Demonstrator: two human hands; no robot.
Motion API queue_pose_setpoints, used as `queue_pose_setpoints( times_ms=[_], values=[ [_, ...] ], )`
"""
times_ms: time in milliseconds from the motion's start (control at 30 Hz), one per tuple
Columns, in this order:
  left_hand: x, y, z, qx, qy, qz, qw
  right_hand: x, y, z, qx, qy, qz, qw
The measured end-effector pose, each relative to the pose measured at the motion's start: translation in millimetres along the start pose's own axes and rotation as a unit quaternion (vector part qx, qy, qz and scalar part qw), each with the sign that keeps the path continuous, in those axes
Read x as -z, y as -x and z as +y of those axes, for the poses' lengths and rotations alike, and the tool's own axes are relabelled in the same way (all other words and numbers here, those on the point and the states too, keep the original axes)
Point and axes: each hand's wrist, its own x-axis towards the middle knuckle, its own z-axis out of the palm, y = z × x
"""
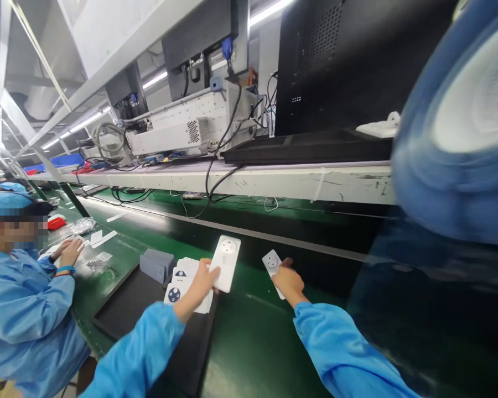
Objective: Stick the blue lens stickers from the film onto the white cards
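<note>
My left hand [200, 283] grips a white rectangular socket device [226, 261] by its lower edge, holding it tilted above the green belt. Just under that hand lies a pile of several similar white pieces [181, 281] on a black mat [149, 309]. My right hand [289, 281] is closed on a smaller white socket piece [270, 260] that rests on the belt. Both arms wear blue sleeves.
A grey box [156, 264] stands at the mat's far corner. A co-worker in blue [20, 309] sits at the left with hands on small parts. A white shelf edge [249, 182] with cables and equipment runs behind the belt. A blurred blue shape [456, 138] fills the right.
</note>
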Motion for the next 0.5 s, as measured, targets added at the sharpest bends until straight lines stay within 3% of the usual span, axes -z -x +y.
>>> queue_pose_setpoints(
  times_ms=[133,233,300,367,433,500],
  values=[
    [-18.2,143.0,-61.4,-0.024,0.082,0.013,0.996,5.8,46.7,-15.7,0.039,-0.082,-0.039,0.995],
    [-49.8,217.2,-91.9,-0.034,0.170,0.046,0.984,8.2,95.1,-7.7,0.074,-0.167,-0.102,0.978],
    [-69.0,248.9,-102.8,-0.012,0.179,0.042,0.983,10.7,134.6,19.5,0.089,-0.220,-0.147,0.960],
    [-83.1,271.0,-109.5,0.013,0.140,0.011,0.990,15.1,177.5,62.0,0.092,-0.258,-0.185,0.944],
    [-91.5,286.7,-114.5,0.026,0.074,-0.006,0.997,20.1,217.3,111.4,0.079,-0.274,-0.200,0.937],
    [-96.3,298.1,-119.0,-0.003,-0.032,0.001,0.999,23.7,246.4,156.6,0.074,-0.263,-0.195,0.942]
  ],
)
